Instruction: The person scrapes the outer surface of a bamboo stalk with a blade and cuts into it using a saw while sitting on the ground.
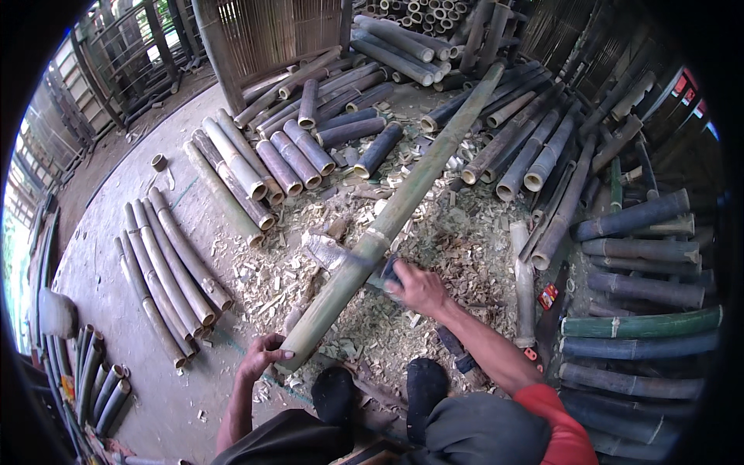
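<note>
A long, pale green bamboo pole (335, 293) slants from close in front of me to the far right, with a raised node ring partway along it. My left hand (265, 354) is closed round its near end, the thumb lying on the rim. My right hand (418, 288) grips the dark handle of a knife (390, 269) on the right side of the pole, just below the node. The blade is blurred, and I cannot tell whether it touches the bamboo. Pale wood chips (364, 325) are scattered beneath the pole.
Several curved bamboo lengths (174, 271) lie at left. Cut bamboo pieces (298, 151) are spread at the back, with more poles (535, 147) back right. Bamboo stacks (635, 345) line the right side. A small red object (548, 296) lies near them. My dark-covered feet (426, 391) rest among chips.
</note>
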`<action>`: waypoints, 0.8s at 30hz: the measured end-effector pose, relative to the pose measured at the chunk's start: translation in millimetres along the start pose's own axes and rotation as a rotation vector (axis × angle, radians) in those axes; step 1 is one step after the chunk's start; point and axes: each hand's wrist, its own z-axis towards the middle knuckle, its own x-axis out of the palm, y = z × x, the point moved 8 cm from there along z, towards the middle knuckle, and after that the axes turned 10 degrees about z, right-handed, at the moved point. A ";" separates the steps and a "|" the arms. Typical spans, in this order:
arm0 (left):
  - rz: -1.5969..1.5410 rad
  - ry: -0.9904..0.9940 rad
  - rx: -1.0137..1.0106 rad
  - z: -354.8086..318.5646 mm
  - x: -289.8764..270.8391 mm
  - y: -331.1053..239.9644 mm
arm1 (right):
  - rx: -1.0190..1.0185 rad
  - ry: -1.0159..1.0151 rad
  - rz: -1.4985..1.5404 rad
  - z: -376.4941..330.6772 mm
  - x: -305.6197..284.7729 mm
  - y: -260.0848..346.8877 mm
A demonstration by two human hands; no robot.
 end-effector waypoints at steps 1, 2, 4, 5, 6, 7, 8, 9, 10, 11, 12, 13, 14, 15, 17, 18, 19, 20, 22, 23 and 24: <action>0.046 0.024 -0.013 3.4 2.8 -5.3 | 0.044 -0.057 -0.013 -4.2 -2.3 -16.4; 0.091 0.039 -0.035 2.7 2.9 -9.3 | 0.082 -0.110 -0.016 -6.1 -4.7 -28.3; 0.259 -0.025 0.013 2.6 0.1 -31.9 | 0.393 -0.190 0.143 -7.6 -24.0 -60.2; 0.381 -0.099 0.077 1.7 7.0 -52.9 | 0.611 -0.263 0.212 -13.9 -38.3 -72.4; 0.505 -0.170 0.148 2.6 15.7 -76.3 | 0.694 -0.304 0.245 -24.8 -41.4 -76.7; 0.600 -0.241 0.183 3.2 20.6 -93.8 | 0.767 -0.343 0.285 -33.0 -38.9 -77.1; 0.686 -0.299 0.239 8.9 34.2 -115.9 | 0.707 -0.422 0.239 -47.8 -33.4 -76.4; 0.766 -0.361 0.291 12.6 48.5 -135.9 | 0.643 -0.493 0.192 -62.0 -21.5 -73.6; 0.801 -0.388 0.253 13.1 56.3 -142.1 | 0.713 -0.456 0.297 -66.9 -10.0 -58.0; 0.818 -0.400 0.210 12.4 52.9 -138.1 | 0.821 -0.357 0.380 -68.2 2.7 -46.6; 0.838 -0.395 0.183 15.9 54.9 -137.4 | 0.815 -0.361 0.334 -72.4 6.5 -41.5; 0.858 -0.393 0.155 17.2 56.5 -135.6 | 0.808 -0.363 0.288 -76.8 10.4 -36.4; 0.875 -0.389 0.193 14.2 61.9 -145.0 | 0.748 -0.477 0.228 -90.7 13.4 -46.0; 0.887 -0.389 0.178 6.8 56.6 -145.7 | 0.788 -0.472 0.278 -91.3 16.1 -49.6; 0.908 -0.387 0.142 -19.5 46.6 -132.5 | 0.869 -0.452 0.381 -95.4 23.2 -55.3; 0.910 -0.334 0.052 -31.0 44.5 -122.8 | 0.786 -0.565 0.241 -101.2 22.8 -59.0; 0.913 -0.288 -0.040 -43.2 39.0 -109.2 | 0.758 -0.589 0.232 -101.8 28.0 -65.3; 0.940 -0.248 -0.120 -56.5 33.5 -92.0 | 0.729 -0.612 0.227 -101.5 33.0 -68.7; 0.954 -0.274 -0.247 -105.6 5.5 -0.2 | 0.689 -0.573 0.315 -86.4 34.3 -45.4; 0.938 -0.231 -0.300 -123.0 1.8 25.6 | 0.722 -0.560 0.325 -90.2 29.0 -48.5; 0.917 -0.211 -0.361 -140.4 -5.2 43.0 | 0.746 -0.539 0.350 -89.9 30.7 -48.7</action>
